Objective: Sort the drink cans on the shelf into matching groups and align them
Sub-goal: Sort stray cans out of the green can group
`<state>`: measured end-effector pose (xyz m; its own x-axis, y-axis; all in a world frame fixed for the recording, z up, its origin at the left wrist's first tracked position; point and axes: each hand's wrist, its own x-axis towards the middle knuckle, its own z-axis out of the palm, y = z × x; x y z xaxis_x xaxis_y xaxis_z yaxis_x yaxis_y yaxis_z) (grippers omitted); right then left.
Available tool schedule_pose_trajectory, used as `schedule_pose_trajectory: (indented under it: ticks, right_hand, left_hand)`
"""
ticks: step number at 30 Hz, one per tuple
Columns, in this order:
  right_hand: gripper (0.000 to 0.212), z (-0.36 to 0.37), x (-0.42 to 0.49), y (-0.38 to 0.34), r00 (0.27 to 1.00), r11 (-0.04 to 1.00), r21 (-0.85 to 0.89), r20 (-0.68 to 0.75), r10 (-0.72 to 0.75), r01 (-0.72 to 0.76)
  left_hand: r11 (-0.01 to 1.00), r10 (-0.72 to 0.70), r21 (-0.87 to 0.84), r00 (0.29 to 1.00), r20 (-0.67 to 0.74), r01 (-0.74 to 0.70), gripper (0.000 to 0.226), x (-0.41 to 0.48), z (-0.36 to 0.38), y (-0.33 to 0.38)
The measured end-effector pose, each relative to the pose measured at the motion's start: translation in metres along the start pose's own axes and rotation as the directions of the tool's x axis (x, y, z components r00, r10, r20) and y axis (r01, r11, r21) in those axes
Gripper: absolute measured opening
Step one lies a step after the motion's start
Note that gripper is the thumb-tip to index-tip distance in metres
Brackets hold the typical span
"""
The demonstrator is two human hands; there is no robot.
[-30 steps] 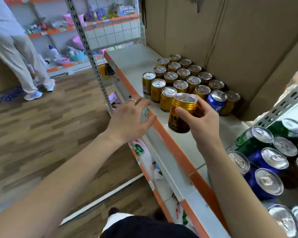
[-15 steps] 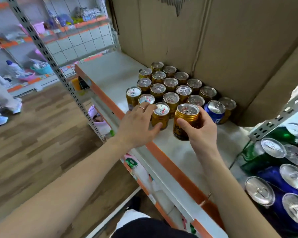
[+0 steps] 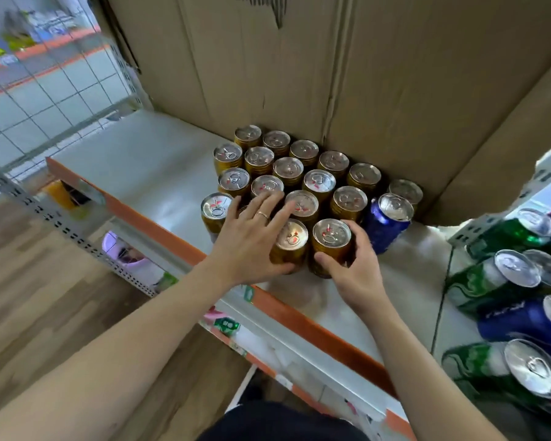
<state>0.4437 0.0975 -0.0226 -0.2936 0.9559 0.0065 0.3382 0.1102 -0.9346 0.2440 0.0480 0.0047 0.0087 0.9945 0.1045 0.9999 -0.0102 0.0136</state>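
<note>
Several gold cans [image 3: 318, 181] stand in tight rows on the white shelf [image 3: 159, 173], up against the cardboard backing. My right hand [image 3: 350, 268] grips one gold can [image 3: 330, 243] standing on the shelf at the front right of the group. My left hand [image 3: 252, 240] has its thumb around the neighbouring front gold can [image 3: 289, 245], while its straight fingers lie over the can tops behind. A blue can [image 3: 387, 219] stands to the right of the gold group, with one more gold can [image 3: 406, 190] behind it.
Green cans [image 3: 497, 272] and blue cans [image 3: 519, 319] crowd the adjoining shelf section on the right. The shelf's orange front edge [image 3: 299, 316] runs diagonally. A perforated metal upright [image 3: 61, 230] stands at left, wooden floor below.
My right hand has carried the gold can from the air down to the shelf beside the front can. My left hand has moved from the shelf edge onto the gold cans.
</note>
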Motion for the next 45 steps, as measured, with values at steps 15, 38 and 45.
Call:
schedule_pose_trajectory:
  ticks: [15,38,45]
  right_hand:
    - [0.070,0.026,-0.026,0.026,0.967,0.981,-0.164,-0.249,0.058,-0.101]
    - [0.063,-0.089,-0.089,-0.043,0.979,0.760,-0.639,-0.053,-0.197,0.118]
    - [0.058,-0.224,-0.185,-0.032,0.928,0.752,-0.657,-0.243,-0.282,0.056]
  left_hand:
    - [0.996,0.089,-0.007,0.993,-0.079,-0.090,0.109,0.002,0.020,-0.010]
    - [0.987,0.120,-0.090,0.984,-0.132,-0.132,0.078,-0.002,-0.041,0.039]
    - [0.913,0.348,-0.135,0.908,-0.232,-0.385,0.071,-0.023,-0.063,0.214]
